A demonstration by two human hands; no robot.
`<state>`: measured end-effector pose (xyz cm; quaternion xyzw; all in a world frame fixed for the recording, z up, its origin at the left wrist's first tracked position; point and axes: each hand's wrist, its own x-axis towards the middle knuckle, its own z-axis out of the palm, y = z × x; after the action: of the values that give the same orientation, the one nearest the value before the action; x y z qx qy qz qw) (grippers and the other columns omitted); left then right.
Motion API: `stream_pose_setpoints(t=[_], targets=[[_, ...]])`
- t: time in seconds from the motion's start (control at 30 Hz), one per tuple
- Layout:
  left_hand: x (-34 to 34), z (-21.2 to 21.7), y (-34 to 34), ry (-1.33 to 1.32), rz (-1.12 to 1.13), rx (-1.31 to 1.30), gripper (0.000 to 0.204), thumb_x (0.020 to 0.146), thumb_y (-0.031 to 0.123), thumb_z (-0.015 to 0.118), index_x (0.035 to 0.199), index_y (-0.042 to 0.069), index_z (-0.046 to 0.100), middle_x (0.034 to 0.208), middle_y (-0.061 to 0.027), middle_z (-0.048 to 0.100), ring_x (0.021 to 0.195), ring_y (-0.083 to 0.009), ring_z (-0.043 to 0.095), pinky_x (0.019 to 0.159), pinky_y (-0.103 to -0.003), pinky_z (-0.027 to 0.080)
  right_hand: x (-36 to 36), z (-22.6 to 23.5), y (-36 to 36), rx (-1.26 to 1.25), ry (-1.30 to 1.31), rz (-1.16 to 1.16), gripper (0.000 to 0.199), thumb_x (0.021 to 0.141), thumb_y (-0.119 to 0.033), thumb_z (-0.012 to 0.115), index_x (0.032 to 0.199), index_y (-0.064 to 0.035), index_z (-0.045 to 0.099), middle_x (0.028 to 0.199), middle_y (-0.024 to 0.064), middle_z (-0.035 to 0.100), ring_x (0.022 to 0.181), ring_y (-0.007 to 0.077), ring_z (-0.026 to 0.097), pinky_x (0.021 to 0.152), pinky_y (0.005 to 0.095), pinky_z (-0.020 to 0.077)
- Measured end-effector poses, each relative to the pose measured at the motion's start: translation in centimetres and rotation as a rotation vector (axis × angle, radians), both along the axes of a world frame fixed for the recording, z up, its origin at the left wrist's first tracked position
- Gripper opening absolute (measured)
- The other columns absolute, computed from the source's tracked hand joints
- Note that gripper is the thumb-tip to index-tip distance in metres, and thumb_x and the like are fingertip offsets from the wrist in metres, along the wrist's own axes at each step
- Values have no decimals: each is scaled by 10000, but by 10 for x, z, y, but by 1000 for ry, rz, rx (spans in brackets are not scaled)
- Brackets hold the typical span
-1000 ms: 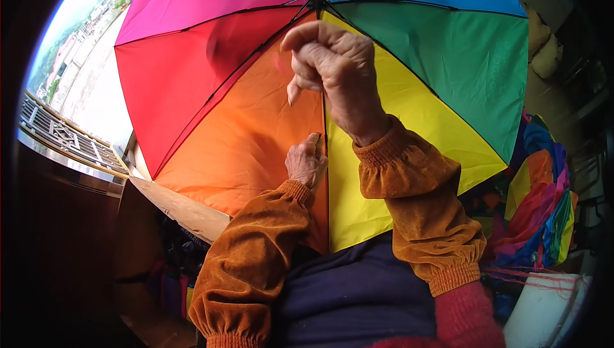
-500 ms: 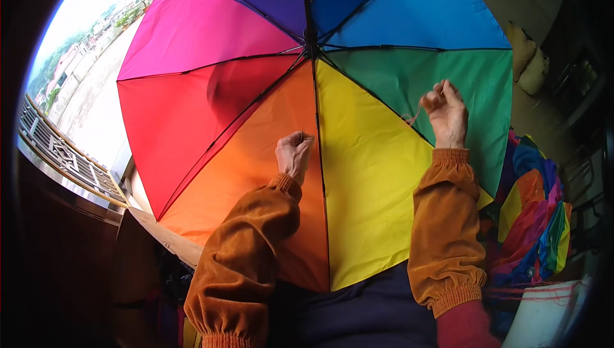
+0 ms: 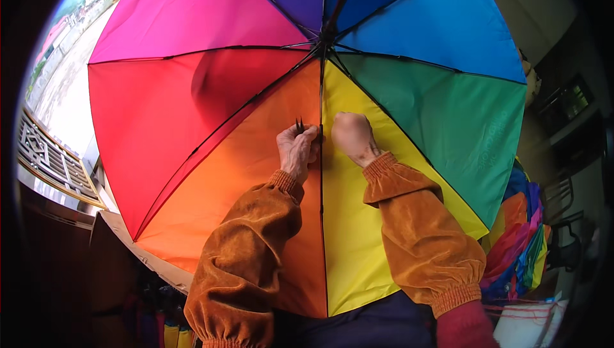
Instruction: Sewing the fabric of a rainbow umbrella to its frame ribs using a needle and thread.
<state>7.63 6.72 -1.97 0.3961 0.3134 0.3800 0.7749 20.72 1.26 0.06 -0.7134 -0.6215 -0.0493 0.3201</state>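
A spread rainbow umbrella [image 3: 249,175] fills the middle of the view, its underside facing me, with dark ribs running out from a central hub [image 3: 325,40]. My left hand [image 3: 296,150] lies over the orange panel, its fingertips at the rib [image 3: 322,194] between orange and yellow. Two dark pointed tips of what look like small thread snips [image 3: 299,125] stick up from its closed fingers. Across that rib, over the yellow panel, is my right hand [image 3: 352,136], closed and slightly blurred. Whatever its fingers hold is hidden.
At the right lies a heap of multicoloured fabric [image 3: 521,239], with a white object [image 3: 527,324] wound with pinkish thread below it. A metal railing [image 3: 54,156] stands on the left, beside a bright outdoor strip. Dark chairs [image 3: 566,239] are at the far right.
My right hand has moved left and down from the green panel to beside the rib near my left hand. The view of the umbrella has shifted, and the snips' tips now show more clearly.
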Motion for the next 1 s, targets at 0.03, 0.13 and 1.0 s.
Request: stream_pose_setpoints(t=[0.03,0.13,1.0], targets=[[1,0,0,-1,8,-12,99,803,120,595,787,24,574,598,1,504,443,-61,417,357,-185,284,0,-3,4,-12,-1,8,78,716,-14,519,666,44,504,573,192,513,513,284,541,481,362,408],[6,2,1,74,11,-19,88,801,113,598,791,27,580,602,3,508,443,-60,418,355,-182,285,1,-5,11,-109,-99,-27,70,696,9,486,631,33,478,572,185,507,518,294,531,485,368,408],[16,-4,13,-82,12,-148,134,836,127,568,733,70,505,539,28,459,376,-49,330,332,-201,242,-17,-10,4,199,-50,46,53,747,-6,575,792,21,575,746,153,550,648,281,565,546,322,442]])
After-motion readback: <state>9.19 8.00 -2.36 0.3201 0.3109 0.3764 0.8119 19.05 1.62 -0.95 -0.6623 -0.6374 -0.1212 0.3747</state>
